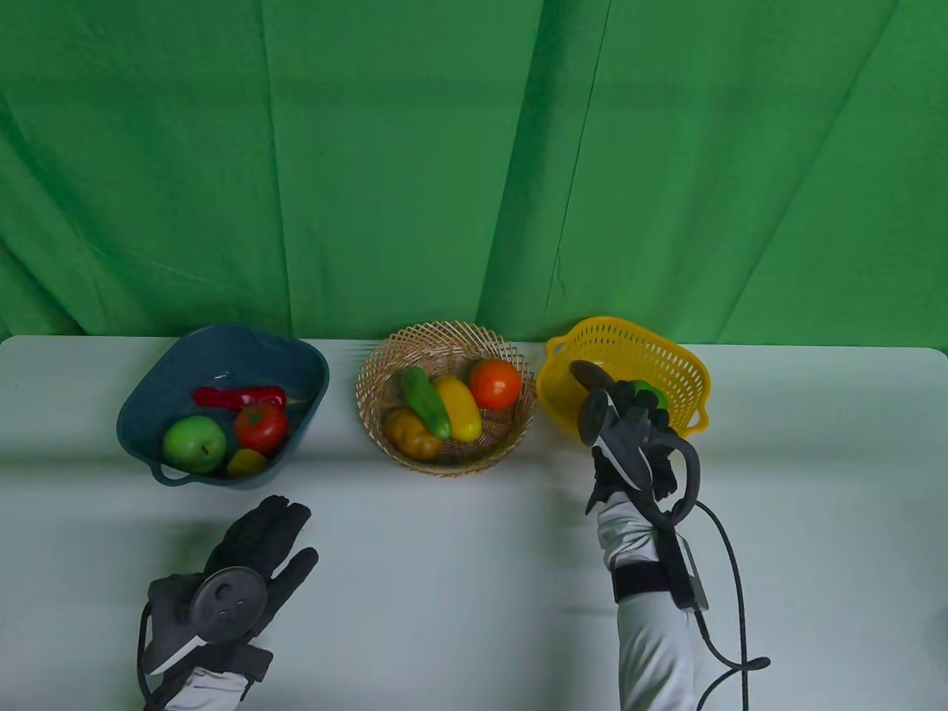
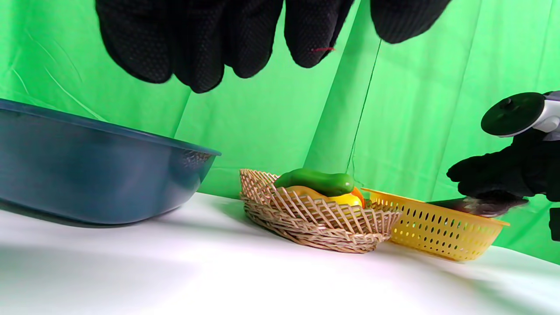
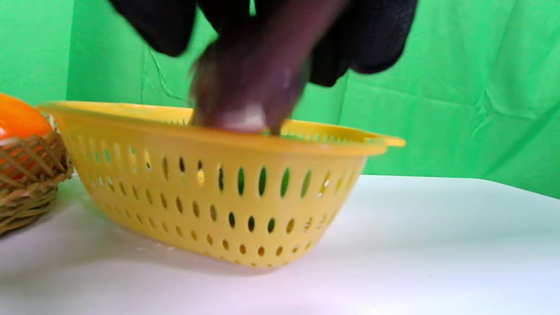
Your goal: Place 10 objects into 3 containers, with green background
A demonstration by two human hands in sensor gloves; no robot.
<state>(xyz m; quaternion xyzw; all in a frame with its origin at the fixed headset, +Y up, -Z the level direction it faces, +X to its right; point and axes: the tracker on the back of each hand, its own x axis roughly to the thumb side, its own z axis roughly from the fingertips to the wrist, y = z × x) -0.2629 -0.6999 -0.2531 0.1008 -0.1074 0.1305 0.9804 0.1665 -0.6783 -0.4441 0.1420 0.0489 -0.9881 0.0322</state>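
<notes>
Right hand (image 1: 629,437): held over the near rim of the yellow basket (image 1: 689,370), fingers curled down around a dark purplish object (image 3: 245,87) that is blurred in the right wrist view; it is judged to be gripped for lowering into the basket, though what it is cannot be told.
Green patch (image 1: 652,392): seen just past the right hand's fingers inside the yellow basket; whether it is a separate item or part of the held one cannot be told.
Left hand (image 1: 255,552): laid flat near the bench (image 1: 459,578), fingers spread and straight, nothing held; it is judged to be parked aside while the other hand works.
Blue tub (image 1: 148,415): kept at the left; a green apple (image 1: 194,443), a tomato (image 1: 261,426), a red chilli (image 1: 237,398) and a small yellow piece (image 1: 246,462) are contained.
Wicker basket (image 1: 385,355): set in the middle; a green cucumber (image 1: 426,402), a yellow pepper (image 1: 458,407), an orange tomato (image 1: 495,384) and a brownish-yellow item (image 1: 411,433) are contained.
Progress: eight items are counted in the two left containers, so the task is judged close to done, the yellow basket being filled last.
Bench: no loose items are seen on it in the table view.
</notes>
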